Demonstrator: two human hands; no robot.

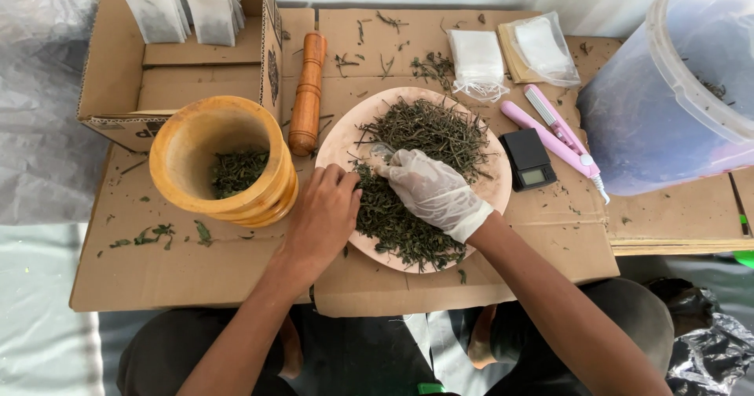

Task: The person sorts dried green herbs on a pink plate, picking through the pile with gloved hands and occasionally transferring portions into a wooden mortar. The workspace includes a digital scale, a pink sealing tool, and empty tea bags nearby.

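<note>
Together left hand (323,211) and gloved right hand (430,189) gather dried herbs (428,133) on plate (344,138).

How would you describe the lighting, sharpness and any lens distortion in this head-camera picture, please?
Head view: soft, even daylight with only faint shadows under the wooden mortar; the dried herbs on the pink plate and the gloved right hand are sharp; wide-angle bowing bends the plastic bucket and cardboard box at the edges; white backdrop slightly overexposed.

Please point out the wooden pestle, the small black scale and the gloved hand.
wooden pestle (307,91): head view, middle of shaft.
small black scale (528,157): head view, top surface.
gloved right hand (430,189): head view, back of hand.
</note>
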